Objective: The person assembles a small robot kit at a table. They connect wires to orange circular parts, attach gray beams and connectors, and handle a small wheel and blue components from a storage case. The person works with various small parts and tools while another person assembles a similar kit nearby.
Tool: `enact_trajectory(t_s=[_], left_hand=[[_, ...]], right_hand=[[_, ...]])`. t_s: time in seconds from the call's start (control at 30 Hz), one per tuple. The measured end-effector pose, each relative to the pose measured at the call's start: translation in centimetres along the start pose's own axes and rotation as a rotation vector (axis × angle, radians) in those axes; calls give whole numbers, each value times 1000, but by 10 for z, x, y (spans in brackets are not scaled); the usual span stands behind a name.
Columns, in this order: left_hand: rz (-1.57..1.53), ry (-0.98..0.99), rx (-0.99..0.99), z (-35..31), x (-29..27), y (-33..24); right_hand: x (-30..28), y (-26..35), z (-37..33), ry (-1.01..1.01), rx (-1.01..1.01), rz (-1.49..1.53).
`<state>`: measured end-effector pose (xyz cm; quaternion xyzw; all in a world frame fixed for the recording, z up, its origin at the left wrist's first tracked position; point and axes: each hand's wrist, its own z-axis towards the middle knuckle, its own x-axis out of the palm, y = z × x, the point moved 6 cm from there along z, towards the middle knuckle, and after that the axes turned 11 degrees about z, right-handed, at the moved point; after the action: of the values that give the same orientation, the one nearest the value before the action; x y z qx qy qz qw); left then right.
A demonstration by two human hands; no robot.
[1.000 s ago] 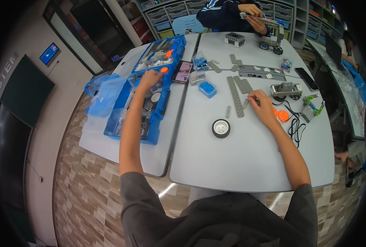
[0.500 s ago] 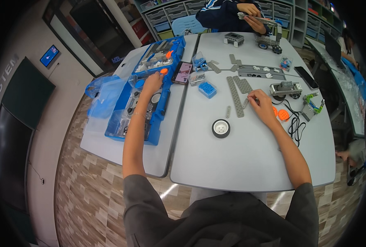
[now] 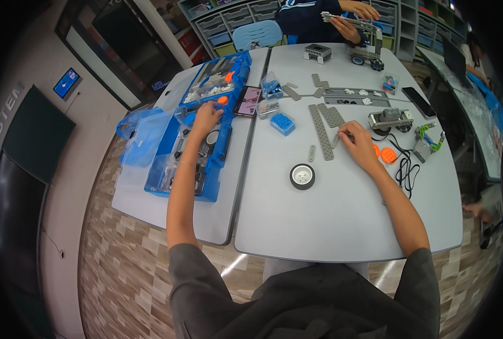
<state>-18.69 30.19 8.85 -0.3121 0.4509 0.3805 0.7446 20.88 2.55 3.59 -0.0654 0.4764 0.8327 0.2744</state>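
Observation:
My left hand (image 3: 208, 117) reaches into the blue storage case (image 3: 209, 191) on the left table. Its fingertips are down among the parts, beside an orange round piece (image 3: 222, 100) and a blue round piece (image 3: 189, 118), and what they touch is hidden. Over the right table, my right hand (image 3: 357, 142) has its fingers closed on one end of a short grey perforated beam (image 3: 335, 140). Just left of it lie a long grey perforated plate (image 3: 321, 133) and a wider grey plate (image 3: 333, 116). Orange gears (image 3: 387, 155) rest by the right wrist.
A white-hubbed wheel (image 3: 302, 176) lies nearer me, below a small grey strip (image 3: 312, 153). Small boxes of blue pieces (image 3: 282, 123) and a phone (image 3: 247, 101) are between the hands. Black cable (image 3: 408, 175) curls at right. Across the table, a person's hands (image 3: 347, 29) hold a built model.
The view has shifted slightly. Both my hands stay in nearly the same places. Across the table, the other person's upper hand has moved right along the model.

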Motion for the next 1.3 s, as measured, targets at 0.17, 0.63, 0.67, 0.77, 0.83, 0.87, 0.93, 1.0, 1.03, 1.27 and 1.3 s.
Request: enact_trajectory(t_s=[0.17, 0.63, 0.67, 0.77, 0.83, 0.87, 0.93, 1.0, 1.03, 1.27, 1.3], left_hand=[[-15, 5, 32, -1, 3, 11], [-548, -291, 134, -66, -76, -130], [-571, -203, 154, -77, -79, -154], [-648, -52, 325, -132, -81, -231], [-602, 14, 463, -170, -78, -275], [-619, 119, 481, -186, -69, -293], [-666, 245, 540, -207, -51, -319], [-667, 389, 580, -210, -26, -335], [-658, 298, 638, -209, -21, -341], [-657, 147, 614, -202, 10, -347], [-693, 137, 580, -202, 12, -344]], right_hand=[[-1, -1, 0, -4, 5, 0], [1, 7, 30, -61, -5, -129], [3, 1, 42, -60, 16, -143], [11, -31, 92, 46, 107, -274], [17, -52, 121, 106, 91, -370], [20, -60, 131, 117, 43, -430], [27, -79, 139, 146, 44, -508], [30, -98, 147, 182, 177, -556], [30, -100, 150, 174, 145, -521], [32, -103, 158, 224, 63, -528], [32, -101, 159, 241, 53, -537]])
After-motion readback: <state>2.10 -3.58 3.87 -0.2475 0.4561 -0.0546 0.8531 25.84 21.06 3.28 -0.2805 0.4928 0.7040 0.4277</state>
